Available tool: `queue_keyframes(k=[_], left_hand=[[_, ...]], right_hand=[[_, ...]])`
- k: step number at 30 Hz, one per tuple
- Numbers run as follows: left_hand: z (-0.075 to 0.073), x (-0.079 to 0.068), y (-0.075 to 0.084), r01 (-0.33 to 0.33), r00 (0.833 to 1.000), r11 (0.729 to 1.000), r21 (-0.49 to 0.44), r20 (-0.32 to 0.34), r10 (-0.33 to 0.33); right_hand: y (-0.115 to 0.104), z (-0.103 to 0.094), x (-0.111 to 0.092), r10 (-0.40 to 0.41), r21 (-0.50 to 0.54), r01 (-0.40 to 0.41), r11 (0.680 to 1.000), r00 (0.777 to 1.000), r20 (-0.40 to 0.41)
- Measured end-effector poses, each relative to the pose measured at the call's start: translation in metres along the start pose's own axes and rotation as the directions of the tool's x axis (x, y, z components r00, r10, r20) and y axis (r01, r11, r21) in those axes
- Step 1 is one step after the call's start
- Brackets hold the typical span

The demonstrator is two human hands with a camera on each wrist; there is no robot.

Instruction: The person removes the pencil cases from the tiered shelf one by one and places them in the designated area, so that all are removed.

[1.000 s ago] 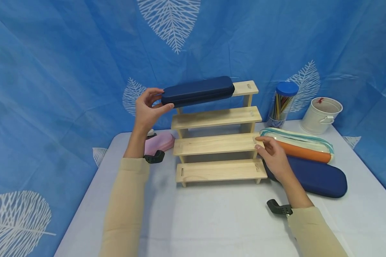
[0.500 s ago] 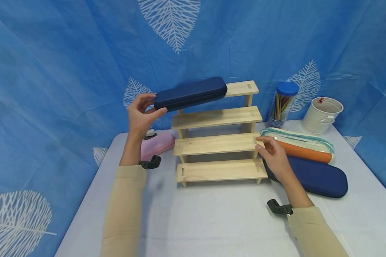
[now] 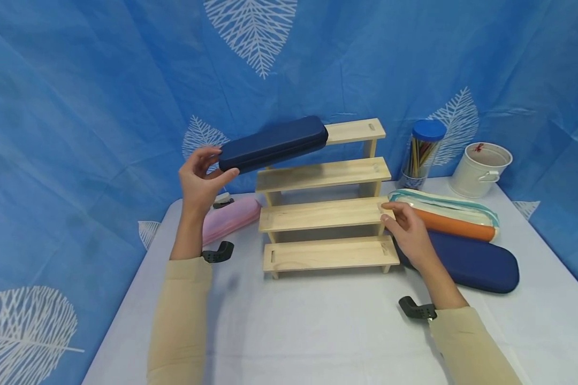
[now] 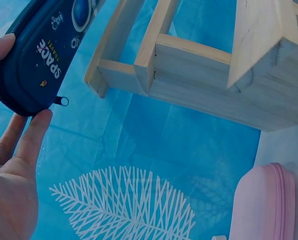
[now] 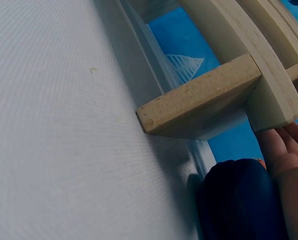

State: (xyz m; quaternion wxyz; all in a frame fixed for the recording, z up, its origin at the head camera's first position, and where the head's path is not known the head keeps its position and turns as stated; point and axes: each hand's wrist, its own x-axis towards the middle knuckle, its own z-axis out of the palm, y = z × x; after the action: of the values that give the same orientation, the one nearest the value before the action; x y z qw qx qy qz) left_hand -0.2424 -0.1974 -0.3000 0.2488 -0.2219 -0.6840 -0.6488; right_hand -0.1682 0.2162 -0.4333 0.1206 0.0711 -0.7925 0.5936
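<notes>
My left hand [image 3: 198, 184] holds a navy zip pencil case [image 3: 274, 141] by its left end, thumb below and fingers behind. The case slants up to the right and overlaps the left part of the top tier in the head view. "SPACE TRAVEL" lettering shows on the case [image 4: 49, 65] in the left wrist view. A four-tier wooden display stand [image 3: 324, 215] stands on the table. At the right end of its second tier from the bottom, my right hand [image 3: 411, 238] grips the plank between thumb and fingers; the right wrist view shows the fingers [image 5: 288, 142] behind that plank end.
A pink pencil case [image 3: 233, 218] lies left of the stand. To the right lie a second navy case [image 3: 472, 263] and an orange-and-clear zip pouch [image 3: 455, 219]. Behind them stand a blue-lidded jar of pencils [image 3: 420, 155] and a white metal bucket [image 3: 480, 170], near the blue curtain.
My left hand has moved left and down, drawing the navy pencil case along the top tier and tilting it more; more of that tier shows. My right hand keeps its place on the stand.
</notes>
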Motion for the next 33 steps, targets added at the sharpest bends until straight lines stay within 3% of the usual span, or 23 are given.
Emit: queue_keyframes(k=[8, 20, 33], left_hand=[[-0.011, -0.004, -0.017, 0.0, 1.0, 1.0, -0.012, -0.028, -0.001], [-0.026, -0.019, -0.014, 0.014, 0.997, 1.0, 0.016, -0.082, -0.013], [-0.04, -0.035, -0.01, 0.016, 0.997, 1.0, -0.016, -0.077, -0.017]], right_hand=[[0.026, -0.002, 0.007, -0.008, 0.001, 0.008, 1.0, 1.0, -0.019], [0.022, 0.0, 0.006, -0.011, 0.011, 0.011, 1.0, 1.0, -0.009], [0.025, -0.001, 0.006, -0.002, -0.002, 0.002, 1.0, 1.0, -0.008]])
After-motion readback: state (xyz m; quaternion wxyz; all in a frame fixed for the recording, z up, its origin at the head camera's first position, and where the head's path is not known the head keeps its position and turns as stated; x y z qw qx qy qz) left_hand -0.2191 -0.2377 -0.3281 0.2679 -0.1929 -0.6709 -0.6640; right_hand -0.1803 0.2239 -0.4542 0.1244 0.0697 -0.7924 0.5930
